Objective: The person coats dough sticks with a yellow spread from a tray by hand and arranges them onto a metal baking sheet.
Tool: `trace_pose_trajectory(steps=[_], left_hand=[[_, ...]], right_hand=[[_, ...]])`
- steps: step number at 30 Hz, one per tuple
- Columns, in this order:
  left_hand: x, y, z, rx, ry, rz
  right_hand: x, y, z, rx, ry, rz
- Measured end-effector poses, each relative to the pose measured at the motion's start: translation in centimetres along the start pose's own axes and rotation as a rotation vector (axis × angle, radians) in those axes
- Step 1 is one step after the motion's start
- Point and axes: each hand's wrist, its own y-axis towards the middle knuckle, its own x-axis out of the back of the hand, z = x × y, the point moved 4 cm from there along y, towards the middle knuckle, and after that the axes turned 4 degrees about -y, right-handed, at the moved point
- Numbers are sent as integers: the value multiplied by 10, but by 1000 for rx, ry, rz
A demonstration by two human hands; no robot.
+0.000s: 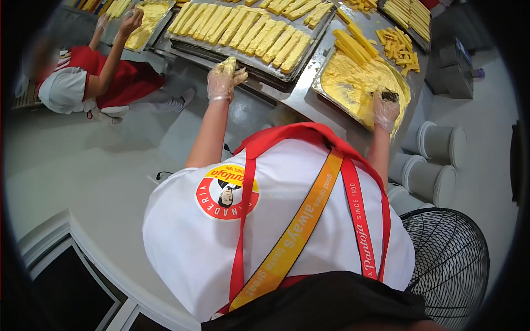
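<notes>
My left hand [222, 83], in a clear plastic glove, is at the near edge of a tray of yellow-coated sticks [248, 34]. Its fingers are curled, with yellow cream at the tips; whether a piece is inside them I cannot make out. Over a shallow tray of yellow cream [348, 77], my gloved right hand [386, 113] grips a small dark tool [390, 96], whose kind is unclear. Plain yellow sticks [353, 44] lie at the far side of that cream tray.
Short yellow sticks [398, 49] are piled right of the cream. Another tray of sticks [409, 17] is farther back. At left, a person in a red apron [124, 77] works by another cream tray [148, 25]. Lidded buckets [433, 179] and a fan [447, 259] stand at right.
</notes>
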Motion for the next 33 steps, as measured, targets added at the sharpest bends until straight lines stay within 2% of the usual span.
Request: trace_pose_trajectory(steps=[4,7,10,13,16,17,18,20,21,24,26,28,29,30,32,33], left_hand=[[4,18,5,78,-115,16],[1,35,10,128,-92,-4],[3,46,15,160,-108,18],[0,50,4,63,-115,90],[-15,49,-22,21,-195,184],[-16,59,-23,96,-303,247],[-15,70,-24,173,-410,305],[-20,86,-27,523,-630,516],[-38,67,-40,417,-515,228],[-52,63,-48,359,-408,279],[-55,68,-48,330,-414,278],[-63,63,-56,264,-426,342],[-55,75,-56,292,-448,504],[-57,67,-64,225,-431,421],[-27,104,-54,390,-509,843],[-24,98,-57,314,-505,500]], right_hand=[[-2,2,4,-5,-182,43],[-4,0,4,74,-149,-42],[-5,-1,4,71,-98,-28],[-5,-2,-1,-46,-39,41],[-7,-3,-6,-50,90,85],[-7,-4,-7,-105,138,135],[-1,-7,4,-38,167,145],[8,-10,36,106,229,165],[16,-13,59,118,293,180],[9,-32,111,124,518,289],[-13,-35,122,136,519,410],[-38,-25,97,16,437,356],[-40,-16,80,-44,433,295],[-38,-6,63,-100,428,236],[-16,11,28,-67,245,117],[1,17,32,13,-11,104]])
